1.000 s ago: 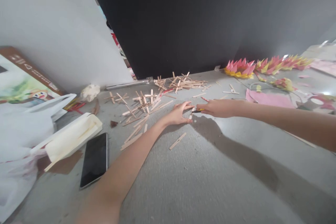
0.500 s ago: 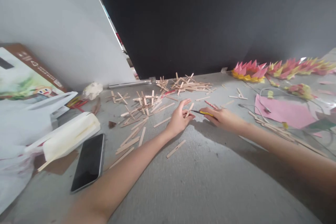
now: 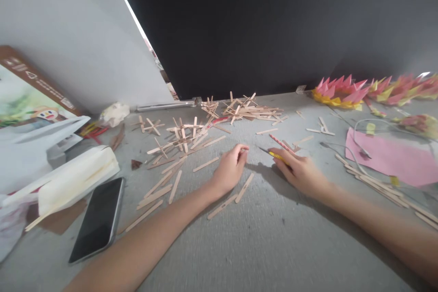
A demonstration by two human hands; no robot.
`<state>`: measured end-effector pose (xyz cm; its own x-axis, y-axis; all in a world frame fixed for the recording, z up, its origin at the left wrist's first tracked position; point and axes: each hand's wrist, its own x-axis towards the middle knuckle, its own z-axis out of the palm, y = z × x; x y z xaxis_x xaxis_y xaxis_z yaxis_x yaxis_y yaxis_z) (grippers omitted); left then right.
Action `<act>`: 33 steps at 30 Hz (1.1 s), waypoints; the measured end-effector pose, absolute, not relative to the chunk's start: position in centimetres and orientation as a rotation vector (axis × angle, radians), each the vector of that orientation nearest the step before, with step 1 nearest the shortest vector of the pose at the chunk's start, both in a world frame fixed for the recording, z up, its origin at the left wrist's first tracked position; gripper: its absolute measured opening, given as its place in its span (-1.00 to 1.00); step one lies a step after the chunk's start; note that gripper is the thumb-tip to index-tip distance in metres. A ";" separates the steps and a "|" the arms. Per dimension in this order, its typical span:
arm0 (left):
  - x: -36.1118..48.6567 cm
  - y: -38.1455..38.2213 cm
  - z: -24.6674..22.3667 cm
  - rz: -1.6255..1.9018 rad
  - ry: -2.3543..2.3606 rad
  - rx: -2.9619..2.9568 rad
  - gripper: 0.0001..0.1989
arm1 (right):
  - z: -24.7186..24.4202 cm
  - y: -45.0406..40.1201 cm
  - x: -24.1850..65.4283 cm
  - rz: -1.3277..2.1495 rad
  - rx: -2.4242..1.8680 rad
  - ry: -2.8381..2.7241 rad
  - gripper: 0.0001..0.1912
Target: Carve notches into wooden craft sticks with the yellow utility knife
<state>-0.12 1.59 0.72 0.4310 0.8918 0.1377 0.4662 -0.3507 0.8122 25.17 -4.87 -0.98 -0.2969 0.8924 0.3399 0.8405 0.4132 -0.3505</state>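
My left hand (image 3: pixel 230 169) rests low over the grey surface with its fingers curled and the thumb close to them; nothing shows in it. Just in front of its wrist lie two wooden craft sticks, one slanted (image 3: pixel 244 188) and another (image 3: pixel 222 206) with a small dark mark or slot. My right hand (image 3: pixel 299 171) grips a slim craft knife (image 3: pixel 278 155) with a yellow handle, its dark pointed tip facing left. Beside those fingers a red striped stick (image 3: pixel 281 143) is partly hidden; I cannot tell whether the hand touches it.
Piled craft sticks (image 3: pixel 253 112) and crossed stick pieces (image 3: pixel 183 134) lie toward the black panel (image 3: pixel 256 27). A phone (image 3: pixel 97 219) and plastic bag (image 3: pixel 37 155) are left. Pink-yellow folded paper (image 3: pixel 340 93), pink paper (image 3: pixel 383 155) and a cable (image 3: pixel 357 162) lie right.
The craft stick that was in my left hand now lies on the surface beside the other one. My hands have moved apart, the knife drawn right, away from my left hand. The view has shifted slightly.
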 end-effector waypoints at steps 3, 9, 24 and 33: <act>-0.8 1.1 3.0 0.514 1.282 2.119 -0.66 | -1.0 -4.8 25.3 0.185 -1.502 -2.083 -0.61; -1.5 -2.5 5.6 -0.051 1.269 2.440 -0.61 | -1.1 -4.9 25.3 0.266 -1.498 -2.057 -0.62; -0.4 -1.2 2.6 0.441 1.142 2.082 -0.83 | -1.0 -5.1 25.2 0.284 -1.460 -1.988 -0.61; 0.9 1.3 -1.0 0.974 0.880 1.398 -0.64 | -1.3 -5.4 25.5 0.256 -1.440 -2.041 -0.62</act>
<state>0.90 1.28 -0.98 0.3723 0.9258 0.0648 -0.0297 -0.0579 0.9979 25.54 -5.41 -1.28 -0.2132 0.9028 0.3736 0.7827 0.3867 -0.4878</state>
